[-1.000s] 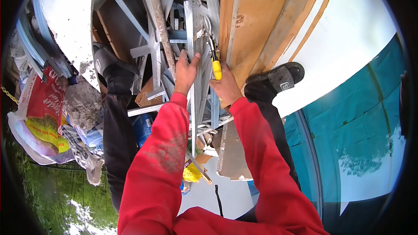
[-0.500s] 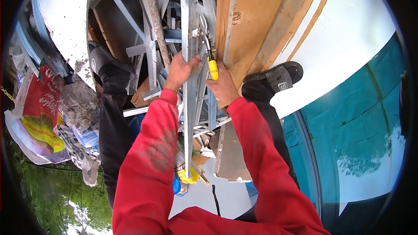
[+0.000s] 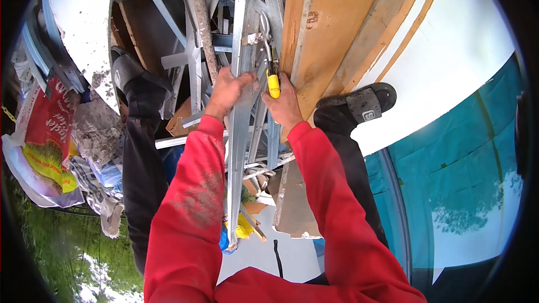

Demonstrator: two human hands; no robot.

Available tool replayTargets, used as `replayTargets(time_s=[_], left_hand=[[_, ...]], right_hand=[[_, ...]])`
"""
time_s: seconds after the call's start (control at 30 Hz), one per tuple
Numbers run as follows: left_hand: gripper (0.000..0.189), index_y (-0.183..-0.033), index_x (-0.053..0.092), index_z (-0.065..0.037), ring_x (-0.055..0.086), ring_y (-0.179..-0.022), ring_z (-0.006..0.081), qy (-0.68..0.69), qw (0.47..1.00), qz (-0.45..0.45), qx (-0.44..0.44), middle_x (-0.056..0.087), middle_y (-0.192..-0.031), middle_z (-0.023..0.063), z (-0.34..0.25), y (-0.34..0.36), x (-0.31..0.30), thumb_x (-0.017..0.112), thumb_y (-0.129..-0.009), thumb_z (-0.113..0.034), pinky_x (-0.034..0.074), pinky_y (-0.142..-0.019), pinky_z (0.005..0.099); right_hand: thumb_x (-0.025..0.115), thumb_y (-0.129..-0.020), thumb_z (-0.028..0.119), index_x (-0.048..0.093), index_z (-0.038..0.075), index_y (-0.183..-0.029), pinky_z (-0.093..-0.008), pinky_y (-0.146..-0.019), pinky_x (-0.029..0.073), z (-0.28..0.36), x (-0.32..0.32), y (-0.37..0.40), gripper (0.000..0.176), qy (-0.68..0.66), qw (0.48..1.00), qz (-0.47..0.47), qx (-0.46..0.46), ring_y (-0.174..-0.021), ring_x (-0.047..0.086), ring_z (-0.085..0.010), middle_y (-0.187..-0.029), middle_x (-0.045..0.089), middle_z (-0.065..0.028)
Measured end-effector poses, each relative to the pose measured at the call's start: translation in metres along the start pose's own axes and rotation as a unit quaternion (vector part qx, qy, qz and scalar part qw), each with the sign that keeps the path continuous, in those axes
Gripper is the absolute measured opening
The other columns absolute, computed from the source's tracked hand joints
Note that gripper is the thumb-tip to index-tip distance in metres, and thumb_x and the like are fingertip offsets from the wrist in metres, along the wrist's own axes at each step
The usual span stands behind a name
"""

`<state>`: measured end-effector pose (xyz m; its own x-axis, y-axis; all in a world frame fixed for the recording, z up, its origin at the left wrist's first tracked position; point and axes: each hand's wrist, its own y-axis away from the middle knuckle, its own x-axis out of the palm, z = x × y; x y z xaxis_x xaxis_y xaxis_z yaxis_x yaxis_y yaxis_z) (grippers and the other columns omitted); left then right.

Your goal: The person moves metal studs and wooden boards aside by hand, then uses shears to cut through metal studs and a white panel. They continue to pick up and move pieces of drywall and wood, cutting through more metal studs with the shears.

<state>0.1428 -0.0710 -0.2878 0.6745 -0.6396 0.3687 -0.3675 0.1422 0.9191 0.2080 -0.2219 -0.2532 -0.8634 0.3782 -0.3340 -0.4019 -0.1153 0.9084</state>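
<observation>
A galvanized metal channel (image 3: pixel 238 129), extending from twelve to seven o'clock, was gripped by the partly curled left hand (image 3: pixel 225 93). Yellow-handled snips (image 3: pixel 273 85), pointed toward twelve, were held in the wrapped right hand (image 3: pixel 285 104). A wooden panel (image 3: pixel 337 17) was noted at one o'clock.

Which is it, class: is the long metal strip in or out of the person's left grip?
In: the left grip holds the long metal strip, thumb across its face.
</observation>
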Motion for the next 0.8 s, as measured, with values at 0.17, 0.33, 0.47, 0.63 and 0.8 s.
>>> replayTargets(time_s=[0.17, 0.33, 0.47, 0.63, 0.8], left_hand=[[0.015, -0.09, 0.063, 0.002, 0.057, -0.059, 0.0135, -0.017, 1.0, -0.001, -0.019, 0.063, -0.07, 0.0067, -0.008, 0.003, -0.006, 0.059, -0.079, -0.006, 0.045, -0.057, 0.0263], [0.019, -0.092, 0.062, 0.004, 0.058, -0.06, 0.0165, -0.064, 0.998, -0.01, -0.011, 0.064, -0.071, 0.0098, -0.013, 0.009, -0.001, 0.059, -0.078, -0.007, 0.046, -0.059, 0.028], [0.025, -0.097, 0.061, 0.006, 0.066, -0.072, 0.0296, -0.259, 0.957, -0.105, 0.081, 0.066, -0.078, 0.0194, -0.019, 0.016, 0.013, 0.061, -0.077, -0.009, 0.05, -0.069, 0.0355], [0.029, -0.103, 0.06, 0.004, 0.062, -0.091, 0.0424, -0.342, 0.911, -0.206, 0.099, 0.065, -0.089, 0.0274, -0.017, 0.016, 0.031, 0.063, -0.077, -0.008, 0.05, -0.079, 0.0426], [0.03, -0.104, 0.06, 0.004, 0.064, -0.089, 0.0408, -0.341, 0.906, -0.222, 0.119, 0.066, -0.09, 0.0261, 0.001, 0.003, 0.016, 0.064, -0.077, -0.009, 0.05, -0.08, 0.042]], right_hand=[[0.065, -0.073, 0.012, 0.051, -0.006, -0.103, -0.0459, -0.073, 0.046, 0.008, -0.005, 0.003, 0.037, -0.038, 0.999, -0.014, -0.025, -0.083, 0.058, -0.0448, -0.087, 0.059, -0.0273], [0.063, -0.073, 0.011, 0.053, -0.005, -0.09, -0.0463, -0.067, 0.046, 0.017, -0.01, 0.005, 0.025, -0.023, 0.999, -0.028, -0.029, -0.074, 0.058, -0.0442, -0.078, 0.06, -0.0261], [0.062, -0.072, 0.008, 0.054, -0.003, -0.095, -0.0422, -0.065, 0.045, 0.033, -0.014, 0.014, 0.027, 0.011, 0.999, -0.041, 0.003, -0.068, 0.056, -0.0366, -0.072, 0.056, -0.0193], [0.062, -0.07, 0.01, 0.056, -0.005, -0.088, -0.0439, -0.062, 0.045, 0.053, -0.03, 0.023, 0.023, 0.091, 0.993, -0.075, 0.015, -0.064, 0.056, -0.039, -0.067, 0.055, -0.0202], [0.063, -0.073, 0.015, 0.058, -0.003, -0.077, -0.0306, -0.044, 0.041, 0.075, -0.067, 0.024, 0.018, -0.005, 0.996, 0.043, 0.077, -0.047, 0.054, -0.0186, -0.059, 0.056, -0.0102]])
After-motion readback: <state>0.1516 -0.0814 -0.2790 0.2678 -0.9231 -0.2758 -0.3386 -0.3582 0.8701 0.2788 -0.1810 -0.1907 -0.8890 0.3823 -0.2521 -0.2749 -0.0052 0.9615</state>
